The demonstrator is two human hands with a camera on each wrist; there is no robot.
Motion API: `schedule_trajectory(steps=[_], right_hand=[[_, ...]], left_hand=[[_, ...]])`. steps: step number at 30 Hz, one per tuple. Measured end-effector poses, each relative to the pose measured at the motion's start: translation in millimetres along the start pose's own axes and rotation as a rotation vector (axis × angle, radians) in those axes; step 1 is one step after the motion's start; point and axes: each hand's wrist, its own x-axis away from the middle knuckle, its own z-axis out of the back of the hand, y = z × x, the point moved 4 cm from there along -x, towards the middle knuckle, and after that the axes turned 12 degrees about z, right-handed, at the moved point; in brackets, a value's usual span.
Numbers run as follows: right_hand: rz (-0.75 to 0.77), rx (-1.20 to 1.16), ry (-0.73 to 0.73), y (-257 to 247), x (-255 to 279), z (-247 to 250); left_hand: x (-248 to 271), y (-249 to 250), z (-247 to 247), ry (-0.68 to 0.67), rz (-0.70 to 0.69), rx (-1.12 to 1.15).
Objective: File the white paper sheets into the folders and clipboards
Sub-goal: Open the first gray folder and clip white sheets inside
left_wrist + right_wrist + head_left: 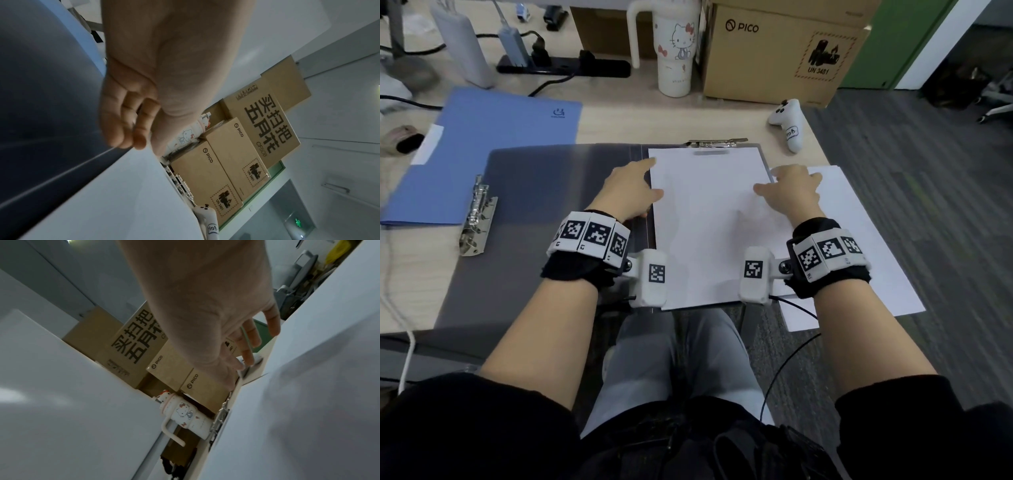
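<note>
On the open grey folder point(544, 212), a white sheet point(709, 226) is laid lengthwise under the top clip point(717, 142), flanked by the left hand point(631, 192) and right hand point(792, 192), both relaxed, nothing grasped; spare sheets point(859, 240) are found nearest the right.

Light wood desk point(616, 123). On it: open grey folder point(544, 205) at centre, near edge overhanging; blue folder point(482, 150) at left, partly under grey one; loose white sheets point(859, 240) at right, hanging off desk edge; white controller point(789, 121) far right; Hello Kitty tumbler point(676, 48), PICO cardboard box point(784, 51), black power strip point(565, 66) w/ plugs along back.
</note>
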Motion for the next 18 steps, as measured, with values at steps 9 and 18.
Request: schedule_trajectory(steps=[9, 18], right_hand=[[0.049, -0.293, -0.023, -35.0, -22.9, -18.6], [-0.079, -0.333, -0.012, -31.2, -56.7, -45.5]], left_hand=[[-38.1, 34.6, -37.4, -0.095, -0.158, -0.332], [-55.4, 36.4, -37.2, -0.071, -0.156, -0.462]])
